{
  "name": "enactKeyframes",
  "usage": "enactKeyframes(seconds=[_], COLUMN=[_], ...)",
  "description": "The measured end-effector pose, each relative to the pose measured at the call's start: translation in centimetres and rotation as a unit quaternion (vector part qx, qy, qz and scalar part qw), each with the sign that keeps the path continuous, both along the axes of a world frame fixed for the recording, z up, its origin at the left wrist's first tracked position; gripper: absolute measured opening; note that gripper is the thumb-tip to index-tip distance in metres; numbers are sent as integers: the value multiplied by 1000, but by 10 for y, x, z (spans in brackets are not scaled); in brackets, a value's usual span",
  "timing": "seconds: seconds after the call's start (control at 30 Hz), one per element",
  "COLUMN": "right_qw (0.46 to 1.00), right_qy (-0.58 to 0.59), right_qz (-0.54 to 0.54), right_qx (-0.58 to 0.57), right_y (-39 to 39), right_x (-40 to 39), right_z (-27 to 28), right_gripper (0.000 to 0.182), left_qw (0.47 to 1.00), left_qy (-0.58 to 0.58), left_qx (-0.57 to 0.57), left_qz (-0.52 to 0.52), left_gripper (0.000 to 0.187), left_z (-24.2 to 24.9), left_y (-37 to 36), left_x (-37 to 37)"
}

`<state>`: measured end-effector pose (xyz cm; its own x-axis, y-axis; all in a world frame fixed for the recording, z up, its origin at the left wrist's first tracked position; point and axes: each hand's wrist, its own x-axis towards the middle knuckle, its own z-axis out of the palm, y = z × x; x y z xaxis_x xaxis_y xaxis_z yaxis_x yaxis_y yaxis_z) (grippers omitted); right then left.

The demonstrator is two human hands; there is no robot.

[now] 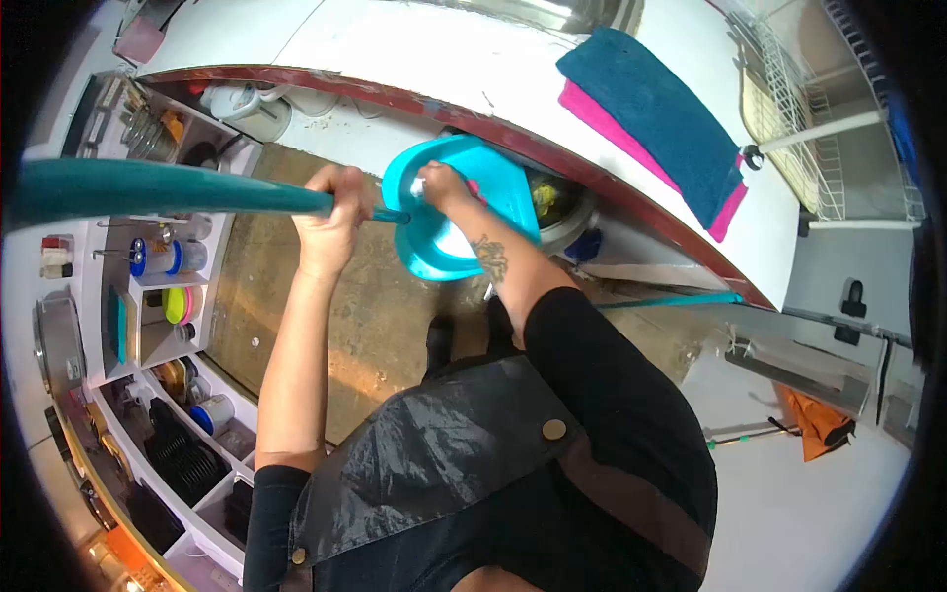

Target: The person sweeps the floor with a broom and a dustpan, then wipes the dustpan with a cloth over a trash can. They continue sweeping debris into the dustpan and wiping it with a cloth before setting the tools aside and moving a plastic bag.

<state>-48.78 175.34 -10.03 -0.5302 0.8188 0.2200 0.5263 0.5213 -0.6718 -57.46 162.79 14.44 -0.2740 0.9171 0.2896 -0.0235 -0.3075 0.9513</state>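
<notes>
My left hand [335, 212] is wrapped round a long teal pole [178, 187], which runs from the left edge of the view to the turquoise bucket [429, 266]. The pole's lower end reaches the bucket's left side. My right hand [441, 185] is over the bucket with its fingers closed; what they hold, if anything, is too small to make out. Something pink shows beside my right wrist, and something whitish lies inside the bucket.
A white counter [424, 59] with a red edge holds blue and pink cloths [651, 118]. Shelves [148, 296] with jars and dark trays stand on the left. Another teal pole [681, 299] lies low at right. Brown floor [365, 326] surrounds my feet.
</notes>
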Motion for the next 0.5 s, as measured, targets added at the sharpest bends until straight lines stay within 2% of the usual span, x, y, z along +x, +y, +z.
enactKeyframes(seconds=[0.07,0.1,0.17,0.2,0.27,0.3,0.37,0.4,0.43,0.47,0.5], right_qw=[983,983,929,928,917,917,944,959,960,955,949], right_qy=[-62,-63,-111,-115,-180,-184,-193,-122,-123,-111,-98], right_qz=[123,125,302,302,348,345,253,238,236,240,244], right_qx=[119,116,184,185,75,77,90,93,92,133,175], right_y=[-7,-9,-14,-14,-22,-28,-41,-48,-47,-48,-47], right_x=[-3,5,31,49,81,86,94,87,92,97,102], right_z=[-17,-23,-14,-6,16,26,35,-3,0,2,5], right_gripper=[14,14,8,8,8,8,12,12,12,11,11], left_qw=[999,998,998,998,998,998,998,998,997,1000,1000], left_qy=[21,34,45,36,25,40,50,53,58,13,16], left_qx=[-22,-35,-27,-32,-36,-28,-22,-27,-32,-21,-23], left_qz=[18,31,35,41,44,43,38,33,29,14,14], left_gripper=[28,27,27,27,28,28,29,29,29,30,30], left_z=[-5,-6,-5,-5,-5,-6,-8,-6,-4,-2,-1], left_y=[-5,-7,-6,-5,-6,-6,-5,-4,-2,0,0], left_x=[-4,-4,-5,-6,-7,-6,-3,-3,-3,-3,-5])
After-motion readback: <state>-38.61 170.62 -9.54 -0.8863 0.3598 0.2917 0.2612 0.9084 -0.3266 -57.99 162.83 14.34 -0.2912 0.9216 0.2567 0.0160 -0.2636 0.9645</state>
